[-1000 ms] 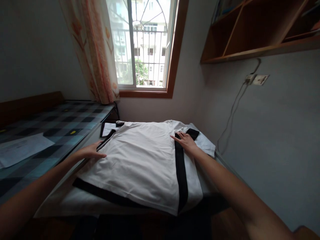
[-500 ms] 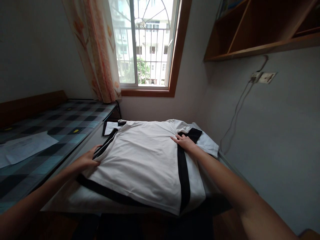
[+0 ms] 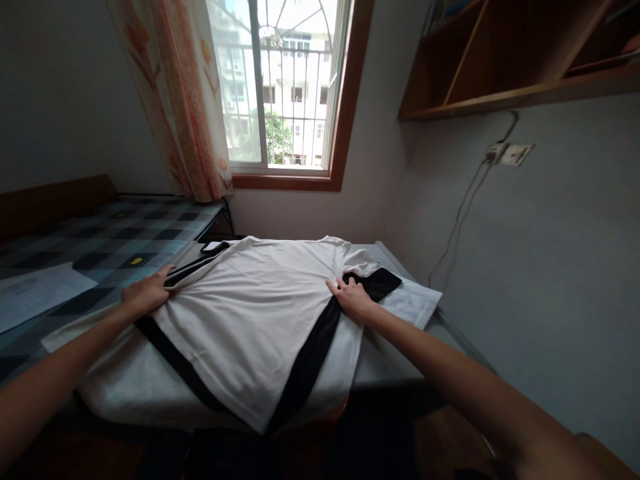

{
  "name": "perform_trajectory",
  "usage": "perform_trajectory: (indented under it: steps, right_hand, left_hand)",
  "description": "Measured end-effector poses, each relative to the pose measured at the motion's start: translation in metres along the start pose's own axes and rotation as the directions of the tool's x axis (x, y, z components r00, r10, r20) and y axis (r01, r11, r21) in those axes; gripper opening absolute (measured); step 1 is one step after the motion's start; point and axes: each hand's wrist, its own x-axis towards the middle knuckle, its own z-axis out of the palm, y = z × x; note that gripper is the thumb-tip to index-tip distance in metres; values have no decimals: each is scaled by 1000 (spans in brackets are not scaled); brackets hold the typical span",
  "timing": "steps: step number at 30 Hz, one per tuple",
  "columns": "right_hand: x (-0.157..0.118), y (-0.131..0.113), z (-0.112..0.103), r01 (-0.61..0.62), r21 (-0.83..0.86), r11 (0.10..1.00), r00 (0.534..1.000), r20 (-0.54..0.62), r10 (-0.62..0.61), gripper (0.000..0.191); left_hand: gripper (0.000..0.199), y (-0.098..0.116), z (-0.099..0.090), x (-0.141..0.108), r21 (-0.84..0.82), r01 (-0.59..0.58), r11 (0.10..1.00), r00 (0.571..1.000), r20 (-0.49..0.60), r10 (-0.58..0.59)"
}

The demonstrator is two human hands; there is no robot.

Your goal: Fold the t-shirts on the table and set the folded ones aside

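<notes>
A white shirt with black side panels lies spread over a grey table, its lower edge pulled to a point at the front. My left hand grips the shirt's left side, where black and white striped cloth shows at the fingers. On the right side, beside the black sleeve part, my right hand rests on the shirt with its fingers spread. White cloth shows under the black part, and more pale cloth hangs beneath the shirt at the front.
To the left is a bed with a checked cover, bearing a paper sheet. A curtain and barred window are behind the table. On the right wall are a wooden shelf and a socket with a cable.
My left hand has moved left and slightly away, drawing the shirt's left side along. The front hem has swung left into a point. My right hand remains on the right side; the view has shifted slightly.
</notes>
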Motion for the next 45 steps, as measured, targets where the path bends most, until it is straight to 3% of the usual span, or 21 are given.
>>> perform_trajectory:
  steps: [3, 6, 10, 13, 16, 19, 22, 25, 28, 30, 33, 35, 38, 41, 45]
  right_hand:
    - [-12, -26, -2, 14, 3, 1000, 1000, -9, -14, 62]
    - [-16, -38, -8, 12, -23, 1000, 1000, 4, -11, 63]
    - [2, -19, -26, 128, 64, 990, 985, 104, -134, 66]
    - [29, 9, -36, 157, 246, 957, 961, 184, -205, 52]
    - [53, 33, -35, -9, 284, 959, 999, 47, -5, 42]
    - [68, 47, -22, -207, 218, 954, 963, -125, 238, 44]
    - [77, 56, -5, -381, 214, 900, 904, -117, 411, 59]
    - [85, 64, 9, -479, 260, 839, 863, -34, 503, 83]
    - [95, 72, 19, -512, 359, 780, 845, 47, 533, 96]
    - [102, 77, 22, -507, 416, 755, 843, 58, 534, 93]
    - [109, 82, 25, -496, 486, 719, 832, 28, 555, 82]
    - [111, 83, 24, -495, 518, 698, 826, 31, 563, 75]
    - [111, 79, 23, -476, 517, 712, 841, 30, 540, 56]
    - [108, 77, 23, -451, 508, 734, 850, -7, 527, 44]
    - [100, 85, 24, -494, 538, 683, 812, 6, 583, 43]
  left_hand:
    - [49, 12, -7, 9, 196, 122, 973, 992, -1, -124]
    - [45, 21, -8, 9, 231, 126, 965, 992, -26, -124]
    - [42, 29, -2, -2, 308, -25, 951, 971, -220, 97]
    - [37, 44, 6, -17, 243, -181, 953, 948, -214, 235]
    - [37, 74, 19, -43, 73, -313, 947, 946, -66, 318]
    - [40, 110, 36, -80, -53, -465, 884, 885, 0, 466]
    - [47, 135, 49, -112, -118, -585, 802, 807, 6, 590]
    - [56, 142, 56, -125, -153, -612, 776, 784, 7, 620]
    - [61, 133, 56, -121, -143, -592, 793, 800, 17, 600]
    - [64, 122, 54, -113, -91, -529, 843, 846, 18, 533]
    - [74, 100, 48, -102, 1, -305, 952, 952, 29, 304]
    - [85, 85, 44, -97, 28, -113, 993, 992, 62, 111]
    - [96, 68, 42, -93, 28, 43, 999, 992, 119, -46]
    - [96, 62, 45, -91, 28, 29, 999, 992, 125, -32]
    - [93, 69, 50, -86, 27, 0, 1000, 994, 108, -3]
